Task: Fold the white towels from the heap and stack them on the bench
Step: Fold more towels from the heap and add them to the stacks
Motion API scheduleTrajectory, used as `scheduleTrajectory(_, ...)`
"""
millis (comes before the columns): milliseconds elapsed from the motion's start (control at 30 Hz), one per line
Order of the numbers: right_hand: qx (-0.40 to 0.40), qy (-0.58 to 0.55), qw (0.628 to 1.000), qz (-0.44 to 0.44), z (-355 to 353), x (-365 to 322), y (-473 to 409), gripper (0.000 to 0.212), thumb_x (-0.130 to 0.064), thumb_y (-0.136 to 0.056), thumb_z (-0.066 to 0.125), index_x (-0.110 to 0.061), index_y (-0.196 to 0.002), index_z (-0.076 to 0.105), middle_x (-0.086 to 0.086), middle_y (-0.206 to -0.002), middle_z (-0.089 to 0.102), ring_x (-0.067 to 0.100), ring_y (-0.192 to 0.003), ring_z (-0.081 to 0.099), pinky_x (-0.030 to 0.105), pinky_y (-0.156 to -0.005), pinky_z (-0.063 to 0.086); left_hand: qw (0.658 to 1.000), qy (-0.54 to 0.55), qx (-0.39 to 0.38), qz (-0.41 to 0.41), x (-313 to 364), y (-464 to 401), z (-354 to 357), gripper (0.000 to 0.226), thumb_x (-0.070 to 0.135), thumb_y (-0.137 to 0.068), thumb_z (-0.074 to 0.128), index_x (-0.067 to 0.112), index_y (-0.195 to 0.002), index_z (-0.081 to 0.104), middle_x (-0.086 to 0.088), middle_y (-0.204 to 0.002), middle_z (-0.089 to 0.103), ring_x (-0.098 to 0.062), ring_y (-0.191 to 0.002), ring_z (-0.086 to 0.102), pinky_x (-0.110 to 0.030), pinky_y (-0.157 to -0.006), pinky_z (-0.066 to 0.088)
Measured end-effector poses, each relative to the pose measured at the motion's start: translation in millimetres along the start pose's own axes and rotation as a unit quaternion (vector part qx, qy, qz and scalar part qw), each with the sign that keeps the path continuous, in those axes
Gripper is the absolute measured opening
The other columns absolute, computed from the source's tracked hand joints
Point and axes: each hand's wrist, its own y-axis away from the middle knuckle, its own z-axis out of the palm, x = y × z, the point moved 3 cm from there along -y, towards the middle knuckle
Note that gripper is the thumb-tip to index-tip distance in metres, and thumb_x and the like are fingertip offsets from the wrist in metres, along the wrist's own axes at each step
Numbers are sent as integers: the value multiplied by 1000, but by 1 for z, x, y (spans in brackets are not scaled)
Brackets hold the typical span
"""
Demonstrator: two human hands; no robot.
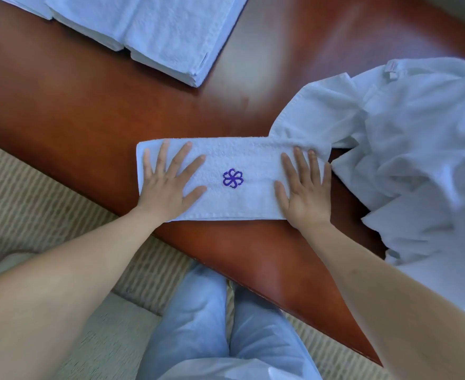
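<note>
Two bare forearms reach forward from the bottom corners of the view, angled inward toward a folded towel (pixel 234 178) on a bench (pixel 88 105).

At the far left corner of the bench sits a stack of folded towels (pixel 154 31), flat and rectangular, with layered edges showing along its near side.

The left hand (pixel 168 182) lies palm down on the left end of the folded towel, fingers spread wide and straight, gripping nothing, only pressing flat. The towel is a long narrow band of white looped terry cloth, lying close to the near edge of the bench. A purple flower-shaped emblem (pixel 233 178) is stitched at its middle, between the two hands.

The right hand (pixel 306 187) rests palm down on the right end of the same towel, fingers extended and held closer together, also holding nothing.

At the right end of the bench lies a heap of towels (pixel 417 149), crumpled and creased, with one corner overlapping the far right end of the folded towel. A small fabric label shows near its top.

The bench top is smooth, glossy, reddish-brown wood. Below its near edge are pale woven carpet (pixel 34 198) and light blue trousers (pixel 212 319).
</note>
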Motion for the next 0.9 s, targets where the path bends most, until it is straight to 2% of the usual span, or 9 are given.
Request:
scheduleTrajectory(100,-20,2,1000,-5,1,-12,6,66,-57,-106,22,-31,-165,8,-1,-172,1,24,-158,-7,57,-125,0,1000,-11,-22,-13,-4,13,-3,74,76,-97,17,42,-162,7,6,-172,-2,-38,-157,-5,-76,-116,6)
scheduleTrajectory(200,-79,-5,997,-2,-7,-18,7,67,-58,-105,20,-33,-164,-2,-4,-172,-9,21,-157,-14,56,-125,-3,993,-23,-109,-38,-3,14,-15,77,82,-93,6,47,-159,-11,9,-170,-19,-36,-155,-17,-74,-117,2)
scheduleTrajectory(267,-113,-6,994,-7,-20,-17,7,68,-55,-105,26,-32,-164,0,-4,-172,-10,22,-158,-12,55,-125,0,986,-4,-157,-60,3,7,-28,79,87,-89,4,50,-157,-14,9,-168,-23,-34,-154,-22,-70,-119,-3)
scheduleTrajectory(433,-159,-47,986,-4,-61,-8,17,61,-34,-100,48,-28,-157,27,4,-170,10,26,-156,9,43,-122,23,974,46,-222,19,61,-29,-71,74,78,-91,3,47,-158,10,2,-171,-5,-29,-157,-8,-59,-124,0)
scheduleTrajectory(567,-203,-114,968,90,-73,10,28,53,-22,-97,50,-26,-149,40,-1,-163,20,27,-134,43,37,-91,49,970,41,-218,97,112,-64,-91,57,55,-106,28,38,-160,17,0,-170,4,-28,-157,1,-54,-125,4)
scheduleTrajectory(633,-214,-194,943,165,-70,21,32,46,-20,-96,51,-25,-142,47,1,-149,36,26,-104,60,32,-74,49,971,35,-204,120,135,-81,-95,55,45,-108,34,32,-160,21,-2,-170,7,-28,-156,5,-51,-125,9)
scheduleTrajectory(700,-198,-306,898,246,-65,30,37,40,-21,-94,53,-24,-135,52,2,-125,53,20,-86,60,33,-70,51,970,26,-201,138,157,-98,-96,54,36,-108,36,28,-160,24,-3,-170,8,-29,-155,8,-49,-125,12)
scheduleTrajectory(800,-153,-404,835,341,-54,39,39,37,-21,-91,58,-19,-128,55,-3,-100,63,15,-82,60,39,-82,55,971,54,-185,141,185,-124,-100,56,25,-105,44,27,-159,28,-6,-165,22,-31,-150,23,-45,-119,24)
scheduleTrajectory(900,-145,-408,828,355,-43,41,40,46,-24,-89,63,-17,-132,49,-8,-88,60,9,-78,57,32,-71,50,977,85,-165,107,204,-145,-105,58,14,-96,52,22,-150,35,-10,-139,47,-33,-126,46,-39,-98,40)
